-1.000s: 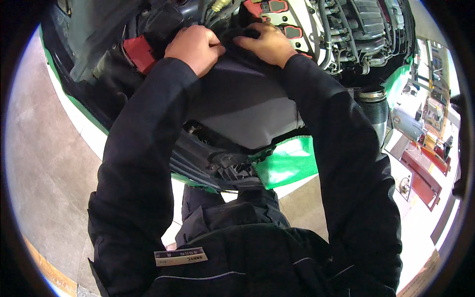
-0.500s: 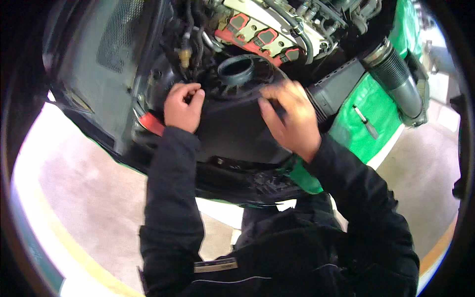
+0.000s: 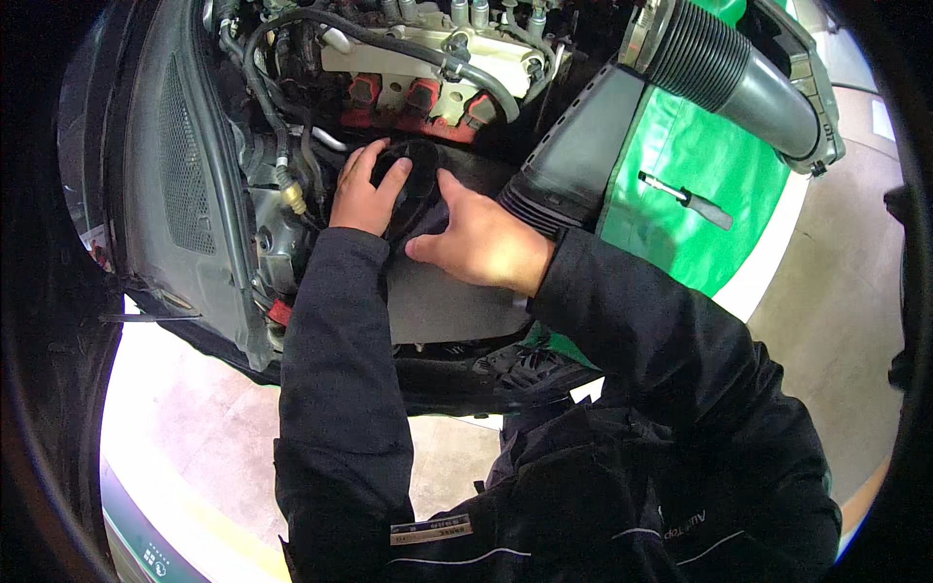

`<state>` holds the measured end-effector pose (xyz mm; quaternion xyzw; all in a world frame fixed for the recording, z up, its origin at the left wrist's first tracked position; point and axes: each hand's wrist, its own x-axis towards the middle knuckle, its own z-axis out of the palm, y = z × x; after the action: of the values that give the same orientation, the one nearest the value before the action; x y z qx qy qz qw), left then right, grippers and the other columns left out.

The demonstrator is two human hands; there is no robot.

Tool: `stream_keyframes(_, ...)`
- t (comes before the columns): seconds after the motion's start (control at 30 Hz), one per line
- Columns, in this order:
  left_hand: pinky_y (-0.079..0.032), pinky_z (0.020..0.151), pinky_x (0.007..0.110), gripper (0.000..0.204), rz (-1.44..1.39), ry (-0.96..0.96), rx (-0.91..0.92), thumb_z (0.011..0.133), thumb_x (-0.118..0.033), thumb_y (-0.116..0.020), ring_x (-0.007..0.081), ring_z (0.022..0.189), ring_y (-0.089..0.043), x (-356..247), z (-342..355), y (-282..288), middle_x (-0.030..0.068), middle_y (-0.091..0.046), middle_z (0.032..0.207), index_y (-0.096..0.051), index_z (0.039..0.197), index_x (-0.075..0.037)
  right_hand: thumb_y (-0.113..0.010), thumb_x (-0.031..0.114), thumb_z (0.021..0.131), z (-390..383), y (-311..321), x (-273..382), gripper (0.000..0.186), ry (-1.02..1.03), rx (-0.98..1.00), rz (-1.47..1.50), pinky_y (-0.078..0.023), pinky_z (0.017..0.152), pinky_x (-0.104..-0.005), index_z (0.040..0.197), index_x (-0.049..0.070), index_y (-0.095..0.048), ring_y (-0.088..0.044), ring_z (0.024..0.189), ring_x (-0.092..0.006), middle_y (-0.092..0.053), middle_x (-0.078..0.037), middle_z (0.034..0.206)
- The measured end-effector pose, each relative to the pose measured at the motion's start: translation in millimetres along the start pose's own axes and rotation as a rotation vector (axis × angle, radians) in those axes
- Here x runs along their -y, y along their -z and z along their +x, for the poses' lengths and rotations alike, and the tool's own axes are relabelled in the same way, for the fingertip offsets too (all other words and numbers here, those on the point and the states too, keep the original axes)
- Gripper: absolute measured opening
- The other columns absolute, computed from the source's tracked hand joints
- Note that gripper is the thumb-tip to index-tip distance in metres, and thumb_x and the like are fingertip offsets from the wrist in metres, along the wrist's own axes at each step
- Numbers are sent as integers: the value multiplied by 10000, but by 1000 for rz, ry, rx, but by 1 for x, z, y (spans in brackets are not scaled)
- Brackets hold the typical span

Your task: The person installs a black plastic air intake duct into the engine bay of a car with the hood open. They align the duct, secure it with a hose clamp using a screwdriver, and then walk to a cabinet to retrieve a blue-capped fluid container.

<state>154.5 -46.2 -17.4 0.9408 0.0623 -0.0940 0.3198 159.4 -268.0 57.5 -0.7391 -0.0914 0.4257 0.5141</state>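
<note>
Both of my hands reach into a car's engine bay, around a dark round collar on a black plastic housing. On the collar's left side lies my left hand, with thumb and fingers apart. My right hand is at its right, index finger stretched forward and thumb spread to the left. The fingertips appear to touch the collar's edges, but the dark plastic hides the exact contact. Just beyond stand red-and-black ignition coils in a row on the engine.
A black rectangular air duct slopes up right of my hands. Beside it, a ribbed intake hose rests on a green fender cover with a screwdriver-like tool. Left are a hose with a brass fitting and a mesh grille.
The view has shifted, so the engine appears further left. My right hand has come closer to my left, and both have moved onto the collar's sides. My left fingers have spread.
</note>
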Motion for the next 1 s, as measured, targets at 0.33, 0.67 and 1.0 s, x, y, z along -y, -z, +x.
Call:
stream_keyframes(0.33,-490,997,440,444,140,91,-92,858,-397,-757,373,1122,-638,-16,1,-9,154,-715,1156,-734,1132,-49,-732,235,851,4,-14,-4,995,7,-33,-104,-584,737,-383,1496,-255,-153,-748,818,-358,-706,-316,862)
stream_keyframes(0.67,-511,951,437,415,132,101,-152,821,-409,-763,368,1040,-663,-17,1,-11,137,-734,1089,-767,1067,-74,-733,209,900,9,-13,5,1001,-85,-12,-93,-517,576,-308,1555,-185,-86,-650,623,-156,-657,-132,681)
stream_keyframes(1.0,-520,921,475,442,117,-20,-256,831,-468,-758,386,1027,-659,-2,-2,-20,133,-737,1080,-765,1042,-80,-683,104,941,-96,-6,-28,778,45,-18,73,-534,615,-341,1600,27,-276,-679,583,-210,-694,-152,683)
